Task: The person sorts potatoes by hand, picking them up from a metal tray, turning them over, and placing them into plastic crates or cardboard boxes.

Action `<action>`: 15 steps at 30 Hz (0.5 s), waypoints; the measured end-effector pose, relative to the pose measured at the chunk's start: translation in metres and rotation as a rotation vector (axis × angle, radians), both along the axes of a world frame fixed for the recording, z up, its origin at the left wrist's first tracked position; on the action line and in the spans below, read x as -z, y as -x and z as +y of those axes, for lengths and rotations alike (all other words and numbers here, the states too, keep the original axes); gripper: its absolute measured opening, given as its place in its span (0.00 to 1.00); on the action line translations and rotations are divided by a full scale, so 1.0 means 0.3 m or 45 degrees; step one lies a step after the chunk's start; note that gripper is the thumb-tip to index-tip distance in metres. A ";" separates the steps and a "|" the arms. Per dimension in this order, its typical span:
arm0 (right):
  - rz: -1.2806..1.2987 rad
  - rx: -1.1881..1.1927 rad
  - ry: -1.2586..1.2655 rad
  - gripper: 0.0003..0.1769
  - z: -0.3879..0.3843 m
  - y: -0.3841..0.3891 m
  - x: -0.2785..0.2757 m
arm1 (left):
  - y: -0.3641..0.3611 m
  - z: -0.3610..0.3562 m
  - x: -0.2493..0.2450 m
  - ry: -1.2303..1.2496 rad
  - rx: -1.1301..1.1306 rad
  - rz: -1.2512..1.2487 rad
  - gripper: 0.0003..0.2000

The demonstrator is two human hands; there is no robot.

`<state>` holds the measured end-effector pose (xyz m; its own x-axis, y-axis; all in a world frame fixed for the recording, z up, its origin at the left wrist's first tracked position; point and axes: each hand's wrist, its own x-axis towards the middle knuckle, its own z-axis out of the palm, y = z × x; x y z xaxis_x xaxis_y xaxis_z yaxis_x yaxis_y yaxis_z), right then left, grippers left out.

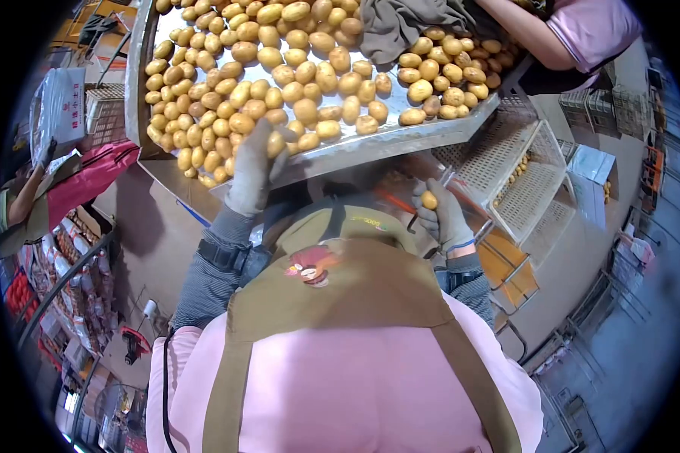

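Many small yellow potatoes point(304, 111) lie spread over a metal-edged sorting table point(400, 141). At its near edge my left hand point(251, 170), in a grey glove, has its fingers and thumb closed round a potato point(276, 143). My right hand point(444, 215), also gloved, is lower and to the right, beyond the table edge. Its fingers are wrapped round one small potato point(429, 200), which shows at the top of the grip.
A co-worker's arm point(525, 30) reaches over a dark cloth point(400, 30) at the table's right. Plastic crates point(533, 177) with some potatoes stand below on the right. Another person's arm point(26, 196) is at the left, near a white box point(60, 106).
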<state>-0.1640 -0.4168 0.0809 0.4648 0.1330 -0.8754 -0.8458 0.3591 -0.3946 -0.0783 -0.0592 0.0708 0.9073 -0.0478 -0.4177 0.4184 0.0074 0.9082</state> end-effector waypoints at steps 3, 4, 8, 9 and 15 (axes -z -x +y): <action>-0.152 0.257 0.160 0.20 -0.257 0.065 0.138 | 0.014 0.010 -0.028 0.427 -0.295 0.399 0.27; -0.291 0.447 0.376 0.22 -0.346 0.050 0.195 | 0.033 0.026 -0.043 0.469 -0.263 0.342 0.29; -0.686 -0.176 1.796 0.27 -0.565 -0.142 0.292 | 0.035 0.062 -0.085 0.730 -0.270 0.353 0.39; -0.788 -0.139 1.675 0.26 -0.540 -0.180 0.293 | 0.036 0.083 -0.076 0.824 -0.181 0.305 0.40; -1.117 -0.641 1.062 0.16 0.265 -0.339 0.114 | 0.058 0.108 -0.059 0.665 -0.265 0.249 0.28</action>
<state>-0.0623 -0.3374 0.0467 0.9770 0.0270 -0.2115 -0.1644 -0.5368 -0.8276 -0.0956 -0.0267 0.0886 0.8281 -0.1212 -0.5474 0.5197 0.5322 0.6683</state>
